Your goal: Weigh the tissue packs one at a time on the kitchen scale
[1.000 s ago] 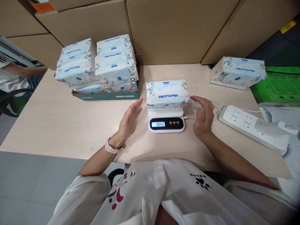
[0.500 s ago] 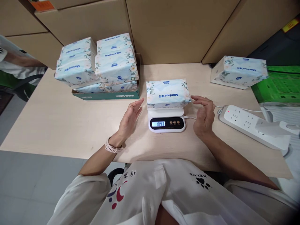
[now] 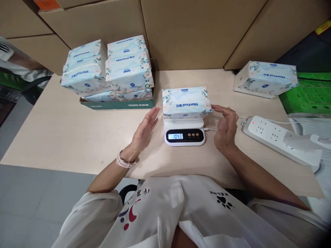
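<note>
White scale (image 3: 184, 132) bears the pack (image 3: 186, 102), presumably left ungripped for a true reading: left hand (image 3: 144, 130) open, empty; right hand (image 3: 226, 129) half-curled, holding nothing.

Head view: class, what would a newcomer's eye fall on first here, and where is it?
First, the floral pack on the white scale near the picture's middle, above a lit display reading 104.3. The left hand and right hand flank it, the right fingertips very near its corner. Then the stacked packs in a green-fronted tray at upper left.
</note>
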`<state>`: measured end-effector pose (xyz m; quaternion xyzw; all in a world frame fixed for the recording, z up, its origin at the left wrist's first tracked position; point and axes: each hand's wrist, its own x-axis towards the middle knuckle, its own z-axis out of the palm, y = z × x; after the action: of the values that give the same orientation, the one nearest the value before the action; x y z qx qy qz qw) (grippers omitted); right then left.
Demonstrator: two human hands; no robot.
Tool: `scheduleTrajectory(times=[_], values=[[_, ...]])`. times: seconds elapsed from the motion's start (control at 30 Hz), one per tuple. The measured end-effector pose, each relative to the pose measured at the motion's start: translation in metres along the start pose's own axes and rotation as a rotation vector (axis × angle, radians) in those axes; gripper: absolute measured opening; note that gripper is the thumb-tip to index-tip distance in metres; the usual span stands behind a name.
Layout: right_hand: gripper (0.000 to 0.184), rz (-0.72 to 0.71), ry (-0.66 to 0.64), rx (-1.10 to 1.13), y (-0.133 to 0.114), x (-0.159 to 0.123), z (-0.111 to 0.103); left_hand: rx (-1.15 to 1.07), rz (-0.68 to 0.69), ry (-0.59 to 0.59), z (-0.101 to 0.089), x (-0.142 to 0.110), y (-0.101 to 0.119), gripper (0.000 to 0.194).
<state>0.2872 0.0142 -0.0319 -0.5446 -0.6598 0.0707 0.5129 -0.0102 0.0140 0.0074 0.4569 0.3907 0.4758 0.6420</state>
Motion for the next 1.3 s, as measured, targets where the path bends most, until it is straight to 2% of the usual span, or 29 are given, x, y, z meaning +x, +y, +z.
scheduleTrajectory(times=[0.43, 0.83, 1.07, 1.17, 1.3], values=[[0.06, -0.005, -0.061, -0.04, 0.0, 0.003, -0.001, 0.007, -0.018, -0.019, -0.001, 0.001, -0.001, 0.075], [0.061, -0.035, -0.078, -0.034, 0.005, 0.001, 0.0, 0.016, -0.013, -0.028, -0.002, 0.002, -0.002, 0.076], [0.061, -0.005, -0.113, -0.033, 0.008, 0.002, 0.001, 0.036, 0.0, -0.012, -0.006, 0.01, -0.009, 0.076], [0.061, -0.007, -0.144, -0.036, 0.009, 0.001, 0.005, 0.039, 0.01, -0.022, -0.001, 0.017, -0.013, 0.076], [0.057, -0.056, -0.232, -0.027, -0.002, -0.002, 0.011, 0.049, 0.077, -0.107, 0.013, 0.019, -0.009, 0.077]])
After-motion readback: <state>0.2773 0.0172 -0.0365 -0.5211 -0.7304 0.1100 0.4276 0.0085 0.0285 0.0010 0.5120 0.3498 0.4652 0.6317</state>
